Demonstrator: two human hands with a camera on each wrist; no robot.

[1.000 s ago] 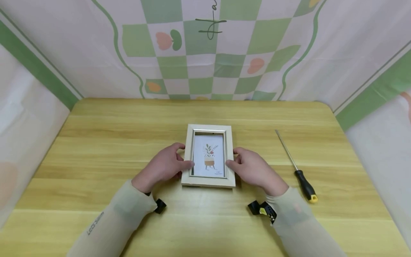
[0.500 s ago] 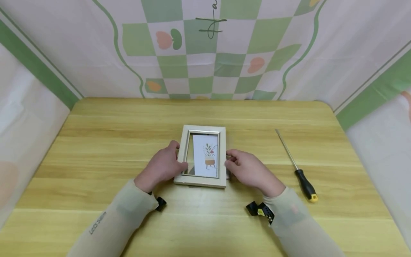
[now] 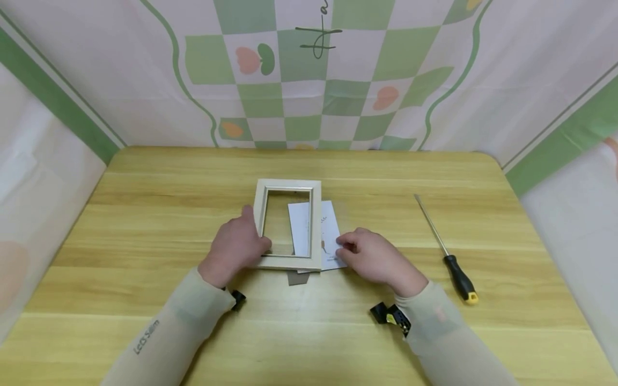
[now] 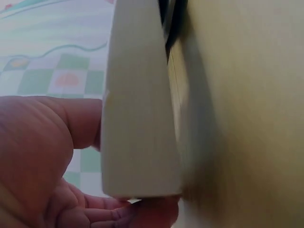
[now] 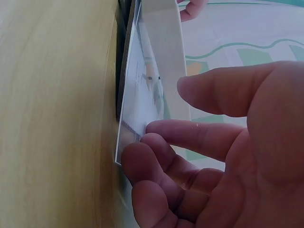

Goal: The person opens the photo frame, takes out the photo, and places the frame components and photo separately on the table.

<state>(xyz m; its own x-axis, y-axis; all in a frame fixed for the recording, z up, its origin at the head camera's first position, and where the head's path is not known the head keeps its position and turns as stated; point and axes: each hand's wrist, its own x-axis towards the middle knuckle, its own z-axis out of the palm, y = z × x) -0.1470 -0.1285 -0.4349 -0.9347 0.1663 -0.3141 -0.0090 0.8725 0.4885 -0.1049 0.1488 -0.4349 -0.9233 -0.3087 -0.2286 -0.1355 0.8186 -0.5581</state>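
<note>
My left hand (image 3: 233, 247) grips the left side of a cream picture frame (image 3: 316, 228), thumb on its front. In the left wrist view the frame's edge (image 4: 140, 109) stands raised off the table. Under the frame's right side lies a white picture card (image 3: 331, 230) with a plant drawing, partly covered. A grey backing board (image 3: 298, 278) shows a corner below it. My right hand (image 3: 374, 257) is at the card's right edge, fingers loosely bent and thumb apart. In the right wrist view its fingertips (image 5: 140, 161) are against the edge of a clear sheet (image 5: 124, 137) over the card.
A screwdriver (image 3: 454, 268) with a black and yellow handle lies to the right of my right hand. The wooden table (image 3: 309, 332) meets a green and white checked cloth (image 3: 301, 102) at its back edge.
The frame has moved left and slightly back in my left hand, baring the card's right part and the grey board's corner. My right hand has let go of the frame and stays beside the card.
</note>
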